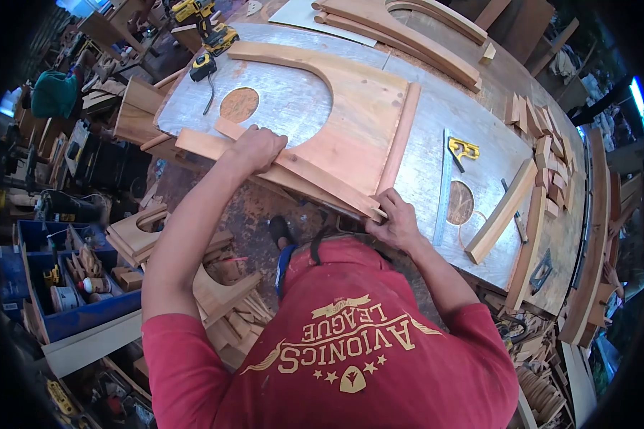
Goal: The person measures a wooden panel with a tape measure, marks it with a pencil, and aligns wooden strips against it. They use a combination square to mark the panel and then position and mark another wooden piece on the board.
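Arched wooden frame [350, 121]: lies flat on the metal-topped workbench [472, 107], its curved cut-out open toward the far-left end of the bench.
Long wooden strip [293, 166]: runs along the frame's near edge, slanting from the bench's left side to the frame's near corner.
Left hand [256, 149]: laid palm-down over the strip near its left end, fingers curled over it and pressing it against the frame.
Right hand [393, 220]: at the frame's near corner, fingertips pinching the end of the strip where it meets a second strip [399, 136] along the frame's side.
Steel ruler [442, 187]: flat on the bench just right of the frame.
Yellow combination square [464, 149]: beside the ruler, farther from the frame.
Loose wood bar [502, 211]: right of the ruler, lying slantwise.
Small wood blocks [544, 139]: heaped at the bench's right edge, well apart from the frame.
Tape measure [203, 66]: just beyond the frame's far-left end.
Yellow cordless drill [206, 21]: past the tape measure.
Blue bin [57, 282]: on the floor left of the bench, well apart from the frame.
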### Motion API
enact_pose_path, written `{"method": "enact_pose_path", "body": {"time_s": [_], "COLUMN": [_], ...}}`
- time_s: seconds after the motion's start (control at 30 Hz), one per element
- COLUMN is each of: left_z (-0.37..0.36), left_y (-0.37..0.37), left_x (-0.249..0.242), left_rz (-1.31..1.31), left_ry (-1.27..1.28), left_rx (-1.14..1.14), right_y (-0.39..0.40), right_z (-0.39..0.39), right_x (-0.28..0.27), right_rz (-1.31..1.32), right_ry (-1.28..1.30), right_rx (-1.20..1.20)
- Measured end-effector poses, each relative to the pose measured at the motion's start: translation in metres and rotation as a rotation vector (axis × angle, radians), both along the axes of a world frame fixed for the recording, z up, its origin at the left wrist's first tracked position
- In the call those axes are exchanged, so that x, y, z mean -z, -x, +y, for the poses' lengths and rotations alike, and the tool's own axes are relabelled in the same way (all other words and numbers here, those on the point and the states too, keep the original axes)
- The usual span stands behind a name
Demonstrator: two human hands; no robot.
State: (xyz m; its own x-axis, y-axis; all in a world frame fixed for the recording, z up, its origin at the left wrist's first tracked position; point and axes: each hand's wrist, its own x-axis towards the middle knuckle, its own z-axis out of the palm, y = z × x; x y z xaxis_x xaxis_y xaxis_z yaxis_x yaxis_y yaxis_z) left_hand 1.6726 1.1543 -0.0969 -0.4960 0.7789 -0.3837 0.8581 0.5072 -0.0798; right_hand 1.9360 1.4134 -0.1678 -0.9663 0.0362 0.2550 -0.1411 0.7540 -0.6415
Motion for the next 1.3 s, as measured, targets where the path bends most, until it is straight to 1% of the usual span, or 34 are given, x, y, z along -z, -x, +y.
{"method": "enact_pose_path", "body": {"time_s": [0.1, 0.2, 0.3, 0.33, 0.37, 0.5, 0.6, 0.67, 0.77, 0.83, 0.87, 0.97, 1.07, 1.1, 1.17, 1.23, 1.3], "left_z": [-0.001, 0.002, 0.0, 0.0, 0.002, 0.012, 0.019, 0.028, 0.034, 0.033, 0.034, 0.037, 0.043, 0.045, 0.05, 0.053, 0.055], "left_y": [0.002, 0.005, 0.004, 0.006, 0.006, 0.016, 0.021, 0.019, 0.017, 0.026, 0.026, 0.021, 0.011, 0.008, -0.001, -0.004, -0.003], "left_x": [0.006, 0.011, 0.005, 0.001, -0.003, -0.019, -0.035, -0.045, -0.036, -0.023, -0.024, -0.029, -0.041, -0.04, -0.037, -0.038, -0.04], "left_rz": [0.021, -0.004, -0.001, -0.064, -0.132, -0.354, -0.47, -0.451, -0.42, -0.469, -0.496, -0.39, -0.205, -0.165, -0.076, -0.135, -0.159], "left_ry": [-0.001, 0.046, 0.045, 0.054, 0.063, 0.139, 0.043, 0.088, 0.112, 0.097, 0.09, 0.101, 0.114, 0.109, 0.102, 0.084, 0.12], "left_rx": [0.011, -0.042, -0.001, -0.025, -0.045, -0.137, -0.254, -0.251, -0.199, -0.233, -0.25, -0.218, -0.103, -0.119, -0.157, -0.183, -0.151], "right_y": [-0.002, -0.006, -0.001, -0.001, -0.002, -0.002, -0.003, 0.002, -0.001, -0.001, -0.001, -0.003, -0.002, -0.003, -0.009, -0.021, -0.04], "right_z": [-0.002, -0.002, -0.002, -0.002, -0.003, -0.003, -0.003, -0.002, -0.003, -0.003, -0.003, -0.003, -0.003, -0.004, -0.004, -0.001, 0.001], "right_x": [0.0, 0.002, 0.001, 0.0, -0.008, -0.007, -0.009, -0.009, -0.007, -0.006, -0.005, -0.003, -0.005, -0.005, -0.014, -0.021, -0.034], "right_rz": [-0.021, -0.03, -0.013, -0.015, -0.082, -0.085, -0.111, -0.075, -0.062, -0.052, -0.046, -0.056, -0.059, -0.053, -0.016, 0.057, 0.179], "right_ry": [-0.006, -0.041, -0.032, -0.019, -0.032, -0.031, -0.028, -0.022, -0.022, -0.021, -0.02, -0.022, -0.013, -0.004, 0.058, 0.073, 0.057], "right_rx": [0.018, 0.03, 0.023, 0.023, 0.019, 0.018, 0.03, 0.023, 0.022, 0.026, 0.031, 0.033, 0.027, 0.028, 0.041, 0.061, 0.109]}}
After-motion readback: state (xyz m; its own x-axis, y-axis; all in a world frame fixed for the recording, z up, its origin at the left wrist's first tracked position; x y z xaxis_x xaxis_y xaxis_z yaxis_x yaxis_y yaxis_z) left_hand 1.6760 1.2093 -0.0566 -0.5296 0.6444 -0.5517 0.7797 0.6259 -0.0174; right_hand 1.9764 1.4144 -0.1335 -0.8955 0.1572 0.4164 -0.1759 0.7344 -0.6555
